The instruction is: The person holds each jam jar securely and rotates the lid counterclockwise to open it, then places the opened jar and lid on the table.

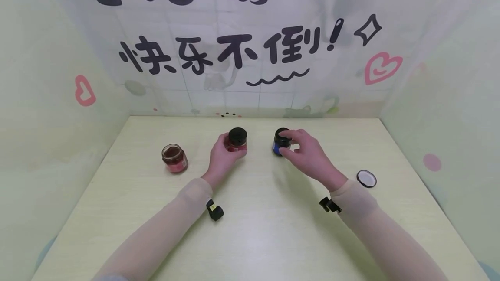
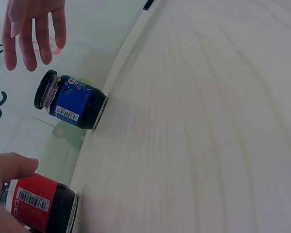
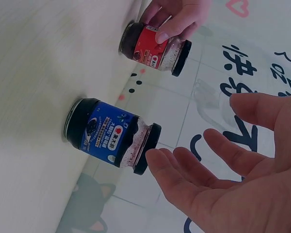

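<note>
A red-labelled jar [image 1: 237, 139] with a black lid stands upright near the back of the table. My left hand [image 1: 225, 154] grips it round its side, with the thumb across the red label [image 3: 148, 43]. To its right stands a blue-labelled jar [image 3: 109, 131], also upright with its black lid [image 3: 147, 149] on. My right hand [image 1: 308, 154] is beside this jar, its fingers spread and relaxed, holding nothing. In the right wrist view, a gap appears between the fingertips [image 3: 153, 158] and the lid or they barely touch; I cannot tell which.
At the left, an opened jar [image 1: 174, 159] with a reddish label and dark contents stands without a lid. A loose lid [image 1: 366, 178] lies with its white inside up near the right forearm. Printed curtains [image 1: 250, 99] enclose the pale wooden table [image 1: 250, 237] at the back and sides.
</note>
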{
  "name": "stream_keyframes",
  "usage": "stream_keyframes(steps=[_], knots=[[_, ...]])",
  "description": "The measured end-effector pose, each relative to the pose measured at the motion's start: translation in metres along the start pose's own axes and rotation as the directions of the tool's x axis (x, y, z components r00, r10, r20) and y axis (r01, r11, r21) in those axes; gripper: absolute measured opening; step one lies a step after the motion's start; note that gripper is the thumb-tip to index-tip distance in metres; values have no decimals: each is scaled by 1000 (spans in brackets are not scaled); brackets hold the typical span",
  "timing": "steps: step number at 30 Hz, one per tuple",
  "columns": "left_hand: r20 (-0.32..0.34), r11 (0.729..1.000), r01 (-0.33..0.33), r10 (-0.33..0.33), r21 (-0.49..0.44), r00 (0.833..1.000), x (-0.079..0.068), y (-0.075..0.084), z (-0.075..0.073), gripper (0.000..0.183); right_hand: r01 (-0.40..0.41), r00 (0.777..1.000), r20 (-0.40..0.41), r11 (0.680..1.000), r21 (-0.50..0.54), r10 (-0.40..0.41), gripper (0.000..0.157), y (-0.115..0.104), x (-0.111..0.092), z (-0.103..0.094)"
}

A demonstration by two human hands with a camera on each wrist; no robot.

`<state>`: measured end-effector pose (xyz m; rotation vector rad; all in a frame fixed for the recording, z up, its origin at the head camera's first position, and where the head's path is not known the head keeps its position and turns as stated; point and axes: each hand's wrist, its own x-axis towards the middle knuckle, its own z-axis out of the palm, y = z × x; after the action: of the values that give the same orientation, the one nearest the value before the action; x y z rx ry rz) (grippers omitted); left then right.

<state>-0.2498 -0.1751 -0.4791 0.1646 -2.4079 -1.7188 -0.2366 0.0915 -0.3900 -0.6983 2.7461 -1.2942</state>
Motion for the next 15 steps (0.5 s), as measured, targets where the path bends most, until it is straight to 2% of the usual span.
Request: stream_keyframes(steps=[15], knots=[[-3,998,-37,37,49,999,5,-7,1,59,-12,1000,13,1000,-5,12,40,-7,6,7]])
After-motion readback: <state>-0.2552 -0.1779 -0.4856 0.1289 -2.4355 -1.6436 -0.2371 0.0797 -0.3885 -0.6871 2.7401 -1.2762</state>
